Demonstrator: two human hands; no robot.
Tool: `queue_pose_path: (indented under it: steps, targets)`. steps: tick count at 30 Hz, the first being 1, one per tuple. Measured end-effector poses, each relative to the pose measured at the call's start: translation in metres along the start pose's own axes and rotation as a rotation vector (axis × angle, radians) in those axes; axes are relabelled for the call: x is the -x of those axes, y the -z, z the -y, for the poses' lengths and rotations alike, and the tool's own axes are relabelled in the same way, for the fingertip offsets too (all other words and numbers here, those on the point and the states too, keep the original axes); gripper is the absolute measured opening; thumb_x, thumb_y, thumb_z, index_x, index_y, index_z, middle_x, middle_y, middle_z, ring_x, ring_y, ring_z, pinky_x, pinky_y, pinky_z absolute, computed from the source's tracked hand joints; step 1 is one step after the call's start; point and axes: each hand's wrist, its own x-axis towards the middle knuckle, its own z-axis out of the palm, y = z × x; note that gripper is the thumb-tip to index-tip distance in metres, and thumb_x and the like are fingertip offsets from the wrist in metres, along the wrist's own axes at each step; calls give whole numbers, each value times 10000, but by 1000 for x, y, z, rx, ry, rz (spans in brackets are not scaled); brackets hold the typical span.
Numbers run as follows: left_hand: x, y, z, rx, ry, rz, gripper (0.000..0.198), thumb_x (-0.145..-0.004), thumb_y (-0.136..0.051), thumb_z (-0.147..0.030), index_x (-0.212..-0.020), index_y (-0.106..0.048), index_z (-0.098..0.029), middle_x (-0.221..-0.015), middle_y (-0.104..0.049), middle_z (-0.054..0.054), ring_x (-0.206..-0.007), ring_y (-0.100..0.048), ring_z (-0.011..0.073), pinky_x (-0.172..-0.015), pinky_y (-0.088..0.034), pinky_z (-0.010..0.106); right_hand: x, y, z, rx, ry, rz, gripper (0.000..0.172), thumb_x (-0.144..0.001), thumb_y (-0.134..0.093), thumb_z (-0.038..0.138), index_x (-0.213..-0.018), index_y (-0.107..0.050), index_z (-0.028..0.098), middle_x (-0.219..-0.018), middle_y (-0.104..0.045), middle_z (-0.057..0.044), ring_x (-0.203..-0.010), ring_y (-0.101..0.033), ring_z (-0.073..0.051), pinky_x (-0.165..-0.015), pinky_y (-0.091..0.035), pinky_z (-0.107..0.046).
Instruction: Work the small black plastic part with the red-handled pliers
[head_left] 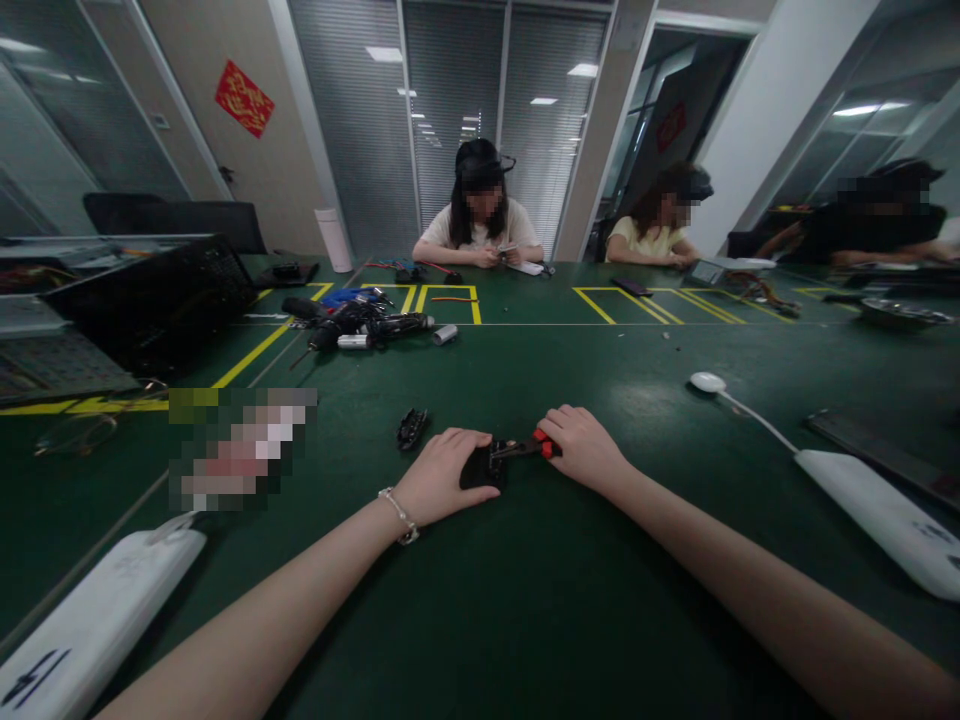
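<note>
My left hand (439, 478) rests on the green table (525, 600) with its fingers curled over a small black part (480, 468), pressing it down. My right hand (583, 446) is closed around a red-handled tool (534, 445) whose dark tip reaches into the black part. A bead bracelet (399, 515) circles my left wrist. A second small black part (412, 428) lies loose on the table, just left of my left hand.
A pile of black tools and cables (360, 322) lies further back on the left, beside an open laptop (150, 300). White power banks sit at the near left (90, 630) and right (885, 515). Three people sit at the far side.
</note>
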Motion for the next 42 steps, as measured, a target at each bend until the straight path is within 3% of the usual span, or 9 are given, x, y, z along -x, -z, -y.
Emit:
queue_pose_path:
  steps: [42]
  targets:
    - [0, 0, 1, 13, 15, 9, 544, -704, -607, -460, -1155, -417, -223, -1166, -491, 64, -1078, -434, 248, -895, -357, 407, 1, 3, -1, 26, -7, 14, 216, -664, -563, 190, -878, -544, 164, -876, -561, -53, -807, -459, -182, -713, -337, -301]
